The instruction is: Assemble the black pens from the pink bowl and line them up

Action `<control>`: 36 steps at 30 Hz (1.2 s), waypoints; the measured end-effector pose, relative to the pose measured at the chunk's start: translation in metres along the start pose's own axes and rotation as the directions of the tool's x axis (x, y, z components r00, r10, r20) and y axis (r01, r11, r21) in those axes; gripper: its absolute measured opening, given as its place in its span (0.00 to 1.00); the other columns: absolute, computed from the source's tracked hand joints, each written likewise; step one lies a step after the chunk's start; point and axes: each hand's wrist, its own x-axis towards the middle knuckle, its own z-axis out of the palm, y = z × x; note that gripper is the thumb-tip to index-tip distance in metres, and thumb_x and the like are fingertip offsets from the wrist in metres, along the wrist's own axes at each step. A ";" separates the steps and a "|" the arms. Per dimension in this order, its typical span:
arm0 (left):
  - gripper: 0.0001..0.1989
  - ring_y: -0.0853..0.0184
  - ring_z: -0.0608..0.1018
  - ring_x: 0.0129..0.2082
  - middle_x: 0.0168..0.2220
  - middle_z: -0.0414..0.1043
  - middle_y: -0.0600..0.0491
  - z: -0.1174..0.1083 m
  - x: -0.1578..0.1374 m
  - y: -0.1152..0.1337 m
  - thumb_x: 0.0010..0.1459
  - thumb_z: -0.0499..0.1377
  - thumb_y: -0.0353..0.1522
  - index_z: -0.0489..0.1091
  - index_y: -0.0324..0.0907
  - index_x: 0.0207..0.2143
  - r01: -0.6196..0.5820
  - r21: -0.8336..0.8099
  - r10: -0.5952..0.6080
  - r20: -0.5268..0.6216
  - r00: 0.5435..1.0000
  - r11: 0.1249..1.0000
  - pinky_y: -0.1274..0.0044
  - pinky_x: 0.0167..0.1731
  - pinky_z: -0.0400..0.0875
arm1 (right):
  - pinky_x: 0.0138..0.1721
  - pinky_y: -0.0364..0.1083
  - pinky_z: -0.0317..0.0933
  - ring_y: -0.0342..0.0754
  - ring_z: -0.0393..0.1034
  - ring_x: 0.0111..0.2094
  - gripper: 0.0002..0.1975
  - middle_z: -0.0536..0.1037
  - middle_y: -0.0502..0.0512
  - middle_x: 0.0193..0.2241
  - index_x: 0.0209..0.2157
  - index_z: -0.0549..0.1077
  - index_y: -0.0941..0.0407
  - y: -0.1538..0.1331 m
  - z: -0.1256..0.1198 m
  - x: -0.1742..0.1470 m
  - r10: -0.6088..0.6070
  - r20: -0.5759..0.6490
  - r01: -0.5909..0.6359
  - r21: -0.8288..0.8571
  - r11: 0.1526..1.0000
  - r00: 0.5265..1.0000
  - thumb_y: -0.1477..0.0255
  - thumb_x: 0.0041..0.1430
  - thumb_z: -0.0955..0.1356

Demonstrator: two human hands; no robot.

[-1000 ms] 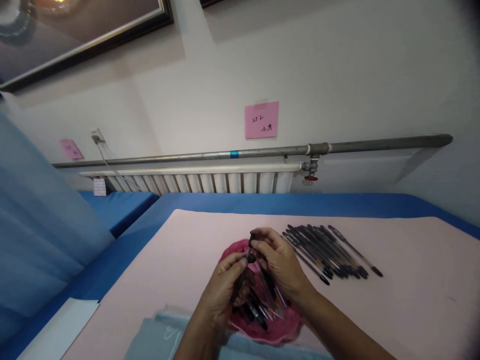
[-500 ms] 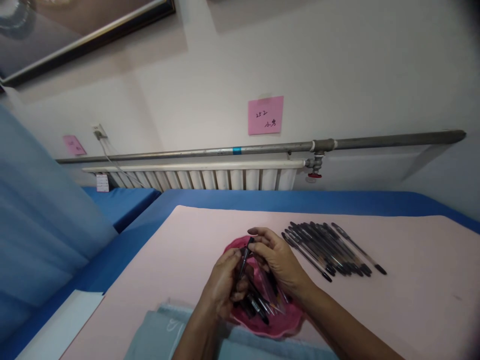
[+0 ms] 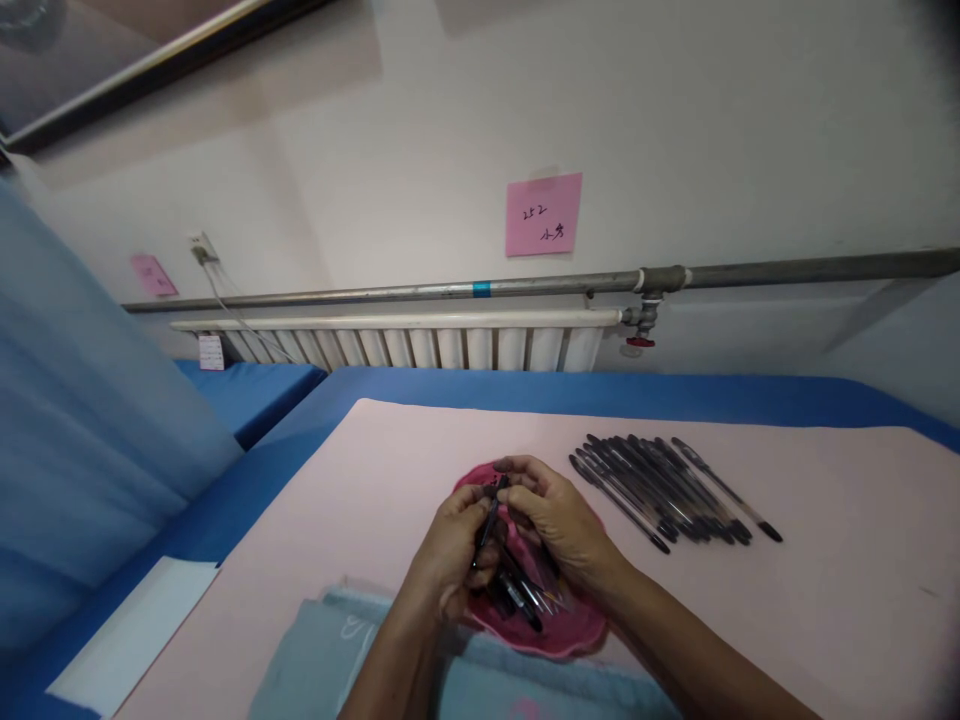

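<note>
From where I stand, a slim dark pen (image 3: 489,522) slants above the scalloped pink dish (image 3: 579,640), between both hands. The left hand (image 3: 448,550) has its grip closed around the barrel; the right hand (image 3: 556,515) pinches near the upper end. It looks light and stiff, probably smooth plastic that could roll or slip between fingertips, hardly fragile unless bent. I'd hold it mid-barrel and steady the end, just like the finished-looking pens (image 3: 664,492) lying alongside would need.
</note>
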 end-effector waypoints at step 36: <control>0.12 0.74 0.69 0.19 0.22 0.69 0.55 -0.036 -0.002 0.025 0.40 0.64 0.32 0.66 0.38 0.28 -0.296 -0.190 0.242 -0.262 0.934 0.936 0.82 0.17 0.57 | 0.40 0.47 0.58 0.48 0.67 0.38 0.14 0.76 0.53 0.36 0.37 0.74 0.54 0.008 -0.022 0.005 -0.157 0.522 0.544 -0.775 0.323 0.838 0.81 0.54 0.61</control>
